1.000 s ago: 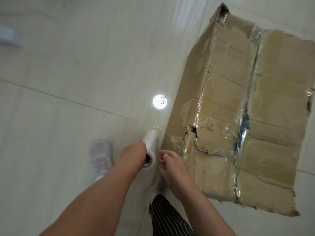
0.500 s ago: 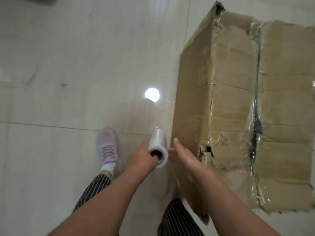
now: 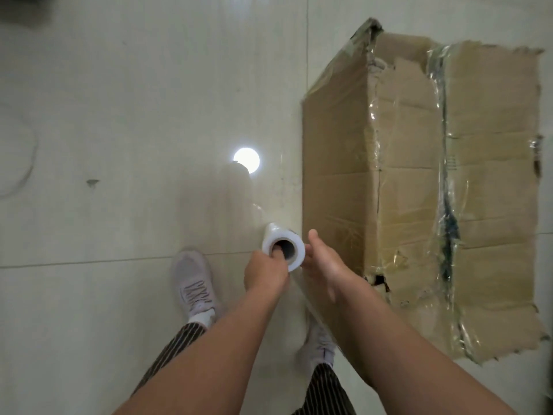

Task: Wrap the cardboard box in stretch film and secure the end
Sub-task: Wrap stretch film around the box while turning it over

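Observation:
A large worn cardboard box [image 3: 413, 187] stands on the floor at the right, its top and near end glossy with clear film and torn at the near corner. My left hand [image 3: 264, 272] grips a small white roll of stretch film [image 3: 284, 247], with a finger inside its dark core. My right hand [image 3: 324, 265] rests against the roll's right side, fingers together, between the roll and the box's left face. A thin sheet of clear film [image 3: 314, 310] runs from the roll down past my right wrist.
Pale glossy floor tiles [image 3: 119, 145] spread to the left, with a bright round light reflection [image 3: 246, 159]. My two feet in light sneakers [image 3: 194, 289] stand just left of the box, below striped trouser legs.
I have stepped along the box's left side, so the box now sits squarer in view. Both hands with the roll have risen a little and the roll's core now faces me.

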